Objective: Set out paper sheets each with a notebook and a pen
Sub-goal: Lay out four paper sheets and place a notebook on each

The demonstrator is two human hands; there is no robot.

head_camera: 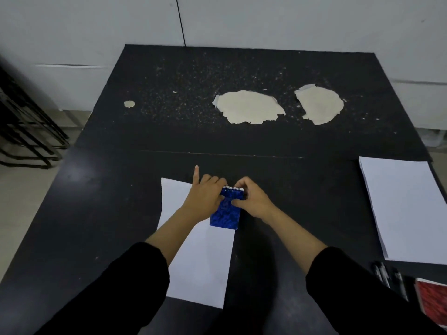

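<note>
Notebook: blue notebook (225, 212), spiral edge away from you, on the sheet's (200, 259) far right corner.
Left hand: your left hand (202, 199) grips its left edge, index finger pointing straight out.
Right hand: your right hand (251, 199) pinches its top right, fingers curled.
Right side: paper stack (408, 211), pens (389, 276), red notebook (433, 303).
Surface: black table (101, 213).

Worktop (116, 213): bare dark surface left and beyond the single sheet (200, 262). Right side occupied: paper stack (406, 209), pens (389, 276), red notebook (433, 301). Far half: 2 peeled patches (249, 107).
</note>
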